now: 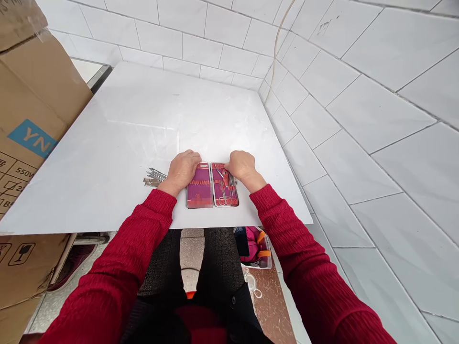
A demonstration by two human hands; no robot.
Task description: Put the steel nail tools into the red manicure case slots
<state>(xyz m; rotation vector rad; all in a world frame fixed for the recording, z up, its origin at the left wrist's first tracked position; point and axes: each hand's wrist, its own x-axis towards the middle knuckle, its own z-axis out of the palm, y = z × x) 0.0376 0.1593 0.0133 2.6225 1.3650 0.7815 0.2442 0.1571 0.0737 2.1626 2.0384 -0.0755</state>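
An opened manicure case (200,193) lies on the white table, with purple lining and red trim. Its left half has a row of red elastic loops that look bare. In the right half sit small scissors (224,199), a red-handled tool (225,177) and several slim metal tools. My left hand (183,168) is closed on the upper left edge of the case. At the upper right edge, my right hand (241,165) is curled shut, its thumb reaching over the lining; its other fingertips are hidden. Several metal manicure tools (155,177) lie loose beside my left wrist.
The white table (143,110) meets tiled walls (358,105) behind and on the right. Cardboard boxes (39,86) stand along the left edge. Below the table's front edge, a bag with pink and orange things (255,246) sits by my right leg.
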